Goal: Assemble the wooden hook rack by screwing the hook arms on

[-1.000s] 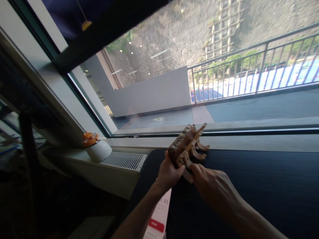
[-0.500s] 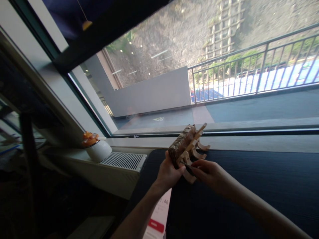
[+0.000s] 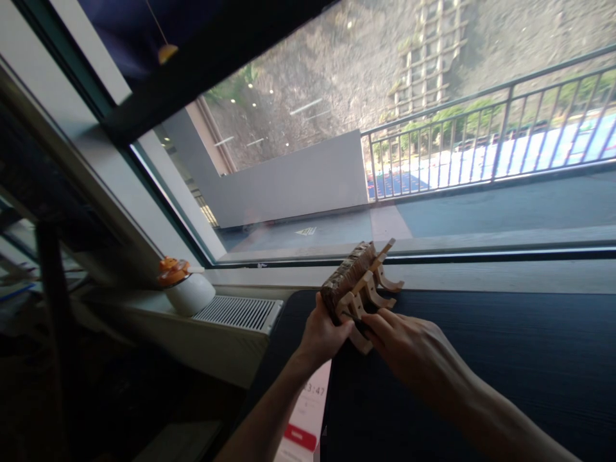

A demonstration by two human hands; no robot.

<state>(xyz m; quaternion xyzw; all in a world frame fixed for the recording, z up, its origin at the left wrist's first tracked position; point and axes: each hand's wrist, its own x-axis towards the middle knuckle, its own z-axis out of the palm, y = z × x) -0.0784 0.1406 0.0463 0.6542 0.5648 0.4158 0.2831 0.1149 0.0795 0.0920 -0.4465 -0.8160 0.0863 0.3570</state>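
Note:
My left hand (image 3: 323, 335) is closed around the near lower end of a small wooden model (image 3: 368, 289). The model has a brown, rough-textured block (image 3: 347, 273) on one side and pale curved wooden pieces along the other. It is held tilted above the dark table (image 3: 505, 359). My right hand (image 3: 402, 337) is closed on a slim dark tool with a thin shaft (image 3: 353, 316), whose tip points at the nearest pale piece. Its handle is mostly hidden by my fingers, so its exact kind is unclear.
A phone (image 3: 308, 410) showing a running timer lies on the table, partly under my left forearm. To the left, a white pot with an orange top (image 3: 189, 292) stands beside a vent grille (image 3: 243, 312) on the sill. A large window (image 3: 289, 192) rises behind the table.
My right hand has turned, its back now facing up more, with the fingers closer over the tool. The model has shifted slightly left. The phone's timer has advanced.

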